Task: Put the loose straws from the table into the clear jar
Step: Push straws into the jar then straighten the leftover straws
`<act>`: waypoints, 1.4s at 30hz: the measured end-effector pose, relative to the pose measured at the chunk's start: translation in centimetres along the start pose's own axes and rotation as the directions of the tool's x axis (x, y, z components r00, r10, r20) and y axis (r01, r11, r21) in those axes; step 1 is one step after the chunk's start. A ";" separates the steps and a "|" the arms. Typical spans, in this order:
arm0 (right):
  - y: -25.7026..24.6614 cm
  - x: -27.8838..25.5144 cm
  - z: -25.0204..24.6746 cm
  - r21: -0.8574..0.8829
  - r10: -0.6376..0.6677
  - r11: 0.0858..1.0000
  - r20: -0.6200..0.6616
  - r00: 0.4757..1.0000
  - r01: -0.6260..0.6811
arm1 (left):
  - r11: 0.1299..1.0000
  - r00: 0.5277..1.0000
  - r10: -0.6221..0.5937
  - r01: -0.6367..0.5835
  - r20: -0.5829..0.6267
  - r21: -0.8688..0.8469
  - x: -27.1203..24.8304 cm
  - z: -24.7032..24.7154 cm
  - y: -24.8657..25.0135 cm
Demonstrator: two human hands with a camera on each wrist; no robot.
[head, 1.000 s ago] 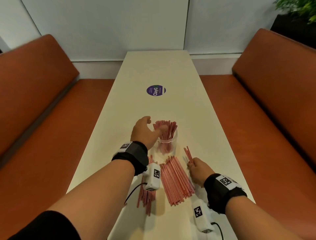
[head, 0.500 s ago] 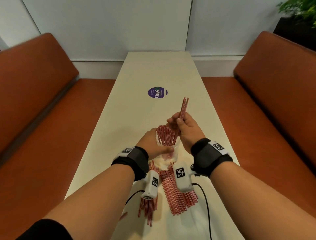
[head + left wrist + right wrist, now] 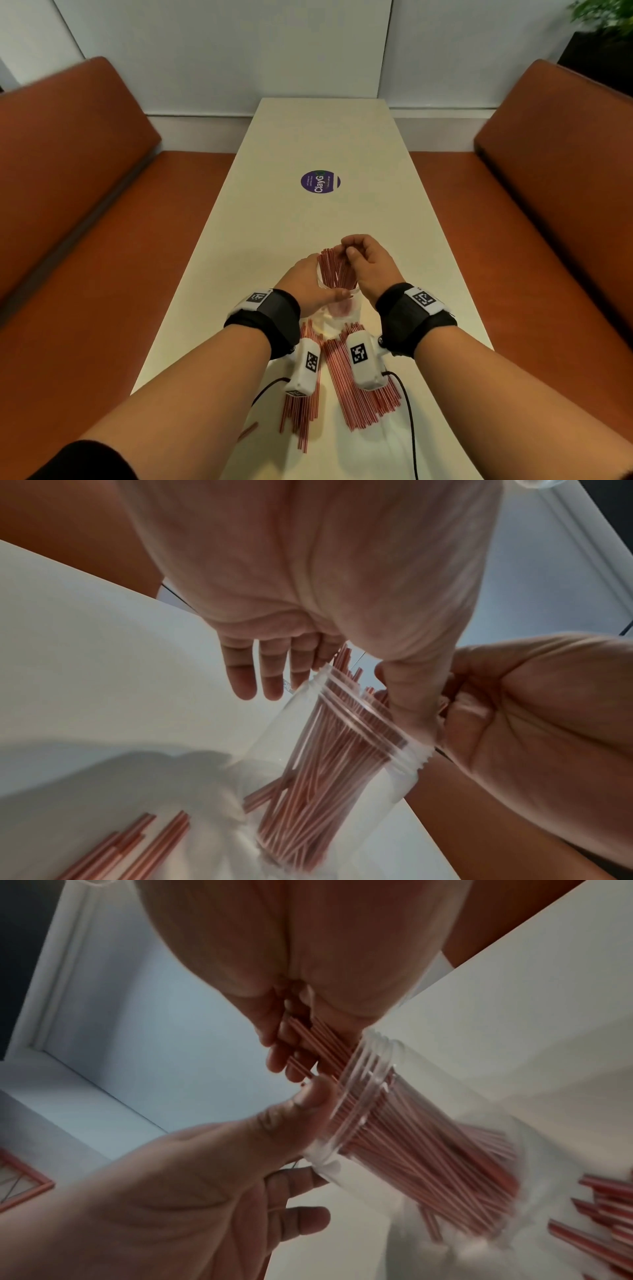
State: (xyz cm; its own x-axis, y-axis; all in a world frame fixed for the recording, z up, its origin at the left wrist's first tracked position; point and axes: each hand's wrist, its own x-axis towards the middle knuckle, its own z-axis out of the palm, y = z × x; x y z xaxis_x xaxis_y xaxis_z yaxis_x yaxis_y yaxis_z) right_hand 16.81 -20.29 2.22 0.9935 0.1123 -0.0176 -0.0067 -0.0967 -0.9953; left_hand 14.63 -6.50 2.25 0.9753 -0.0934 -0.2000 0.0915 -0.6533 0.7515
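Between two orange benches runs the white table (image 3: 274,222). On it my left hand (image 3: 310,287) curls round the jar (image 3: 339,308) rim, steadying it, while my right hand (image 3: 366,263) pinches a few straws (image 3: 308,1039) into its mouth. Roughly half look done; two loose piles (image 3: 363,387) remain just nearer me.

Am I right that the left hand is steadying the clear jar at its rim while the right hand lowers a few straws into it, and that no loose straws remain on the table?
Not quite: loose straws remain on the table, as the head view shows. Otherwise right: the left hand steadies the clear jar at its rim while the right hand lowers straws in.
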 end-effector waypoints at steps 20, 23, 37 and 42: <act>7.5 -9.9 -5.3 -0.689 0.227 0.686 -0.101 0.969 -0.233 | 0.746 0.926 -0.356 0.198 0.129 0.636 -15.3 -2.0 -7.4; 7.7 -10.0 -5.1 -0.714 0.234 0.666 -0.076 0.969 -0.217 | 0.716 0.910 -0.390 0.202 0.143 0.668 -16.7 -0.9 -7.9; 6.9 -9.6 -3.9 -0.840 0.287 0.511 -0.034 0.957 -0.183 | 0.830 0.952 -0.295 0.299 -0.084 0.471 -8.0 2.4 -5.7; 6.6 -9.6 -3.0 -0.898 0.350 0.401 -0.033 0.936 -0.181 | 0.813 0.926 -0.369 0.366 -0.085 0.453 -8.5 4.0 -5.5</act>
State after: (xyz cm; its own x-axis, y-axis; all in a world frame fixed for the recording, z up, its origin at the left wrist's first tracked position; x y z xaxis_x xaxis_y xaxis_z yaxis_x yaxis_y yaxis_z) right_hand 7.56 -24.93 -3.86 0.9316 0.0388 -0.3613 -0.0810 -0.9471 -0.3107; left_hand 4.99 -5.13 -2.70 0.8860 0.2184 -0.4091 0.3400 -0.9059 0.2527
